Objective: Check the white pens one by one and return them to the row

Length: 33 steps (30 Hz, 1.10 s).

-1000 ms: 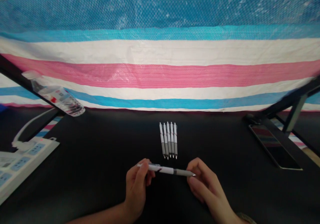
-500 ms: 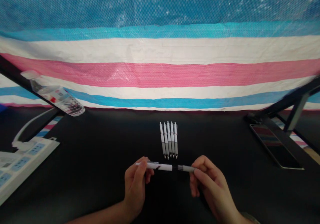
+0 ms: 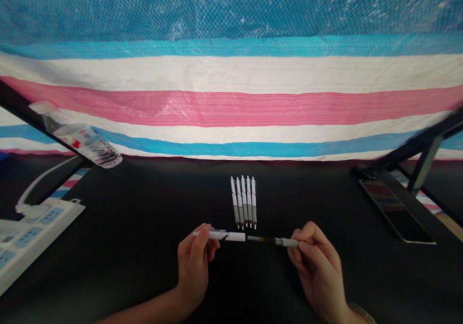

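Note:
My left hand (image 3: 197,261) is closed on the white upper barrel (image 3: 231,236) of a pen, its clip side up and its open end facing right. Between thumb and fingers, my right hand (image 3: 316,266) pinches the grey grip section (image 3: 288,242) of the same pen. From that section a thin refill (image 3: 261,239) sticks out to the left, its end close to the mouth of the white barrel. Just beyond the hands, several white and grey click pens (image 3: 244,203) lie side by side on the black table (image 3: 152,208), tips toward me.
A white power strip (image 3: 43,237) with a plugged-in cable lies at the left. Behind it a clear water bottle (image 3: 87,143) leans at a slant. A dark phone (image 3: 396,210) lies at the right by a black metal stand (image 3: 423,155). Striped sheeting (image 3: 231,107) hangs at the back.
My right hand has moved right, drawing the grey grip section away from the white barrel and baring more of the refill. My left hand has shifted only slightly left.

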Each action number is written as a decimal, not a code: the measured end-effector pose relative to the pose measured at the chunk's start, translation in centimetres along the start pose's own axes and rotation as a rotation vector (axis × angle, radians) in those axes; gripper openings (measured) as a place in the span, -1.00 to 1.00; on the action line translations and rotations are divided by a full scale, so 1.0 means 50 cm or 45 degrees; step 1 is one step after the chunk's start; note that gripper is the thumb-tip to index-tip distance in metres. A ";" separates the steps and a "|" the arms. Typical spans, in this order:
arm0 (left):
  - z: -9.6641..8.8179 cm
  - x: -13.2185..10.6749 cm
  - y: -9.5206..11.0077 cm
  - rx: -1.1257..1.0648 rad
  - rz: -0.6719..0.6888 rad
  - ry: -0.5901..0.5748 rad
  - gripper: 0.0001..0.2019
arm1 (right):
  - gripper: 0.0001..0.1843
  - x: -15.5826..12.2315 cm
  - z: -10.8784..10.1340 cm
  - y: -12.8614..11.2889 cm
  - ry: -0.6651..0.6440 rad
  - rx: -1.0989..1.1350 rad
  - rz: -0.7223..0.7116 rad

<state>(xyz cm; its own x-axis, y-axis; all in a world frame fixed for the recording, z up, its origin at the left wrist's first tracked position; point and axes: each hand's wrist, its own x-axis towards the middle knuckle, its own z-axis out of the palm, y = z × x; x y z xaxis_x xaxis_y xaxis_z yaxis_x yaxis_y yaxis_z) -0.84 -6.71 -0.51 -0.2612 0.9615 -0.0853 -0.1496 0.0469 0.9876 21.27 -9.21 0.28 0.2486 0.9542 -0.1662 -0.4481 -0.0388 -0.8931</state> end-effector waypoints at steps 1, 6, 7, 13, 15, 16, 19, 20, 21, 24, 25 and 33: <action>0.000 0.000 0.000 0.003 -0.001 0.005 -0.55 | -0.81 0.000 0.001 -0.001 -0.007 -0.011 0.004; 0.004 -0.005 0.001 0.042 -0.022 -0.018 -0.55 | -0.76 -0.005 0.007 0.001 -0.217 -0.124 0.018; 0.005 -0.006 0.000 0.051 -0.030 -0.030 -0.55 | -0.77 -0.007 0.009 0.002 -0.294 -0.166 0.022; 0.000 -0.009 -0.014 0.056 -0.010 -0.076 -0.54 | -0.80 -0.018 0.020 0.009 -0.531 -0.497 -0.132; -0.003 -0.009 -0.018 0.041 0.013 -0.067 -0.55 | -0.78 -0.016 0.019 0.008 -0.542 -0.646 -0.202; -0.004 -0.009 -0.018 0.037 0.020 -0.059 -0.55 | -0.77 -0.015 0.017 0.007 -0.547 -0.720 -0.224; -0.005 -0.012 -0.017 0.041 0.016 -0.079 -0.53 | -0.74 -0.010 0.012 0.002 -0.575 -0.916 -0.306; -0.004 -0.013 -0.016 0.041 0.013 -0.104 -0.53 | -0.69 -0.009 0.010 0.000 -0.587 -0.965 -0.340; -0.004 -0.015 -0.015 0.037 0.013 -0.130 -0.52 | -0.62 -0.008 0.009 -0.001 -0.598 -1.007 -0.370; -0.003 -0.017 -0.013 0.018 0.032 -0.147 -0.51 | -0.46 -0.008 0.006 -0.002 -0.652 -1.073 -0.387; -0.002 -0.016 -0.014 0.015 0.035 -0.128 -0.52 | -0.49 -0.009 0.006 0.000 -0.672 -1.068 -0.364; -0.006 -0.005 -0.021 0.034 0.024 -0.107 -0.54 | -0.80 -0.012 0.011 0.016 -0.553 -0.829 -0.315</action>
<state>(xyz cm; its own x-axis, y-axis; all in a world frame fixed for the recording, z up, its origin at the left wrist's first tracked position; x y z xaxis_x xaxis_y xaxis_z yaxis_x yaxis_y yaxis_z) -0.90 -7.05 -1.56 -0.1824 0.9816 -0.0563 -0.1198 0.0347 0.9922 20.29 -9.66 -0.09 -0.1394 0.9824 0.1245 0.1971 0.1507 -0.9687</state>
